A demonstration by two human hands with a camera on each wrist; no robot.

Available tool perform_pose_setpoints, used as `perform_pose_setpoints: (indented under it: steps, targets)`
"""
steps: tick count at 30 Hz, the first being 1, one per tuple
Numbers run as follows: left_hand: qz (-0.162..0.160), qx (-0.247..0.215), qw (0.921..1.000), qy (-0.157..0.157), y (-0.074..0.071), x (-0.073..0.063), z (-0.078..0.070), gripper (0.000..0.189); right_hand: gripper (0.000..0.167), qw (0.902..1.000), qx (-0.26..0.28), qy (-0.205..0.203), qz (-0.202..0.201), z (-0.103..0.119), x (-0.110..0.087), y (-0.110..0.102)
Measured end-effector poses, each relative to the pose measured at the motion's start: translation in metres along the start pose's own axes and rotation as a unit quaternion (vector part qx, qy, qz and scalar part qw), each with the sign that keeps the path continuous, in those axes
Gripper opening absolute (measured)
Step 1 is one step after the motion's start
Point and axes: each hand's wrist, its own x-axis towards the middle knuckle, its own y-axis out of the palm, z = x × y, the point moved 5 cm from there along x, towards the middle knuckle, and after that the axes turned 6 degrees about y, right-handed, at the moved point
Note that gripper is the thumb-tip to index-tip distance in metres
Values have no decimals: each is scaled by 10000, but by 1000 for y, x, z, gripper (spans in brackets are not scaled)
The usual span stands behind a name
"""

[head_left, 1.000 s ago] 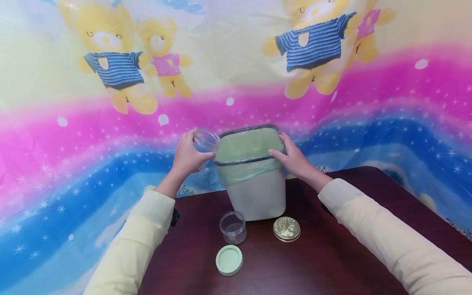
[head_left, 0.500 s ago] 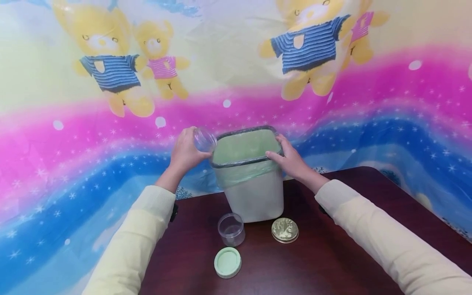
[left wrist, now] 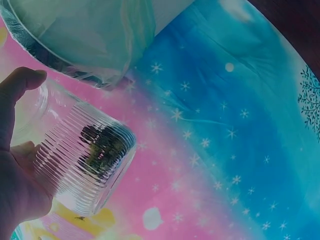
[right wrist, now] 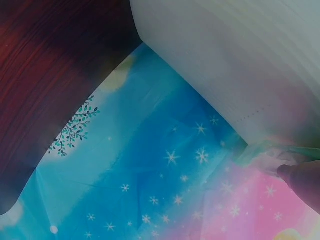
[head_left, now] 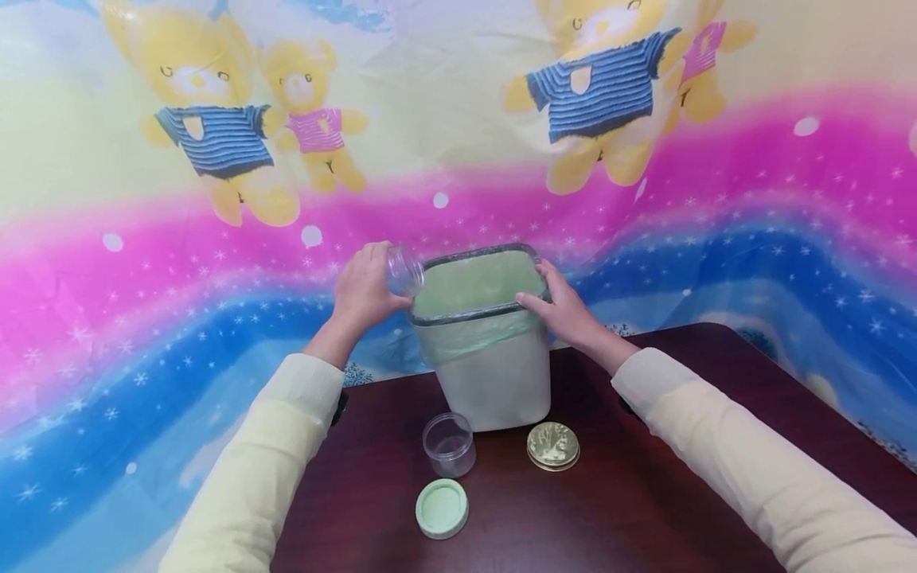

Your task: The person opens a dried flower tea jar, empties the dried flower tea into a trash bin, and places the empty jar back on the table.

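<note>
My left hand (head_left: 364, 286) grips a clear ribbed glass jar (head_left: 403, 270), tilted with its mouth toward the left rim of a white trash can (head_left: 494, 386). In the left wrist view, a dark green-brown clump (left wrist: 101, 150) shows near the base of the jar. My right hand (head_left: 566, 306) holds the can's right rim, thumb on the near side and fingers behind. A pale green bag (head_left: 476, 338) lines the can and folds over its edge. The right wrist view catches only a fingertip (right wrist: 295, 175) beside the bag.
On the dark wooden table (head_left: 609, 509), a clear round plastic container (head_left: 450, 446) stands before the can. Nearer lies a pale green lid (head_left: 442, 508); right of them, a gold-coloured round lid (head_left: 553, 446). A patterned bear backdrop (head_left: 444, 159) hangs behind the table.
My left hand has turned the jar further over, its mouth dipping more toward the can. My right hand keeps its hold on the rim. The head view has shifted slightly.
</note>
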Motion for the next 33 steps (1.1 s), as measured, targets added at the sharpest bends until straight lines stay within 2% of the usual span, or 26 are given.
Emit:
perform_pose_setpoints:
  steps: [11, 18, 30, 33]
  targets:
    - [123, 673, 9961, 557, 5, 4, -4, 98, 78, 10000, 3, -8, -39, -1, -1, 1]
    - [115, 887, 9927, 811, 5, 4, -6, 99, 82, 10000, 53, 14, -35, -2, -1, 3]
    - [-168, 1307, 9796, 1517, 3, 8, -15, 95, 81, 10000, 52, 16, -44, -2, 0, 2]
    - [-123, 1424, 9764, 1622, 3, 9, -18, 94, 81, 10000, 37, 20, -50, -1, 0, 1]
